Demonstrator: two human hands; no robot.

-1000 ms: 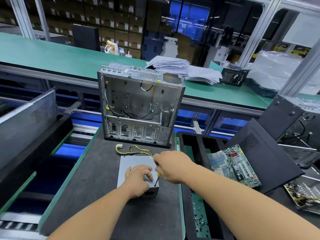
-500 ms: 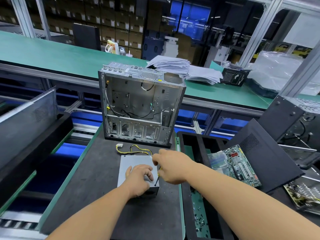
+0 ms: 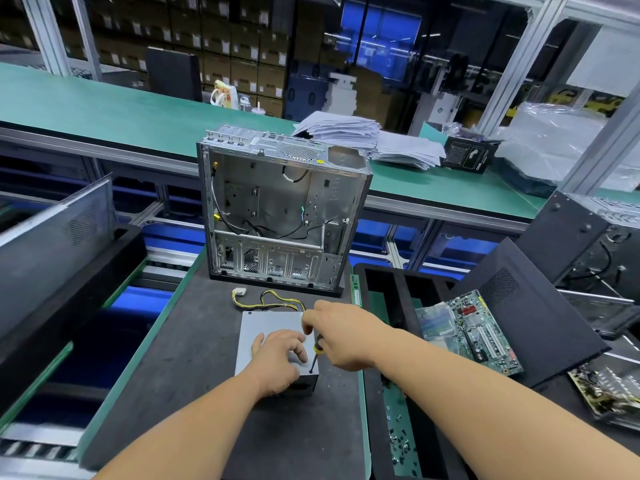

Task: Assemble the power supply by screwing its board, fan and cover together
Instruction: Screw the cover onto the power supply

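Note:
A grey metal power supply (image 3: 263,323) lies on the dark mat, its cover facing up, with yellow and black cables (image 3: 266,302) trailing off its far side. My left hand (image 3: 280,355) rests on the cover, fingers lightly bent, pressing it down. My right hand (image 3: 341,337) grips a small screwdriver (image 3: 315,356) with a yellow and black handle. The tip stands on the cover's near right corner.
An open, empty silver computer case (image 3: 280,216) stands upright just behind the power supply. A black tray (image 3: 398,438) with several loose screws sits to the right. A green circuit board (image 3: 481,330) leans against a black panel. A grey side panel (image 3: 52,244) stands at left.
My right hand has shifted slightly on the screwdriver, its fingers now reaching farther over the cover. The left hand and power supply stay put.

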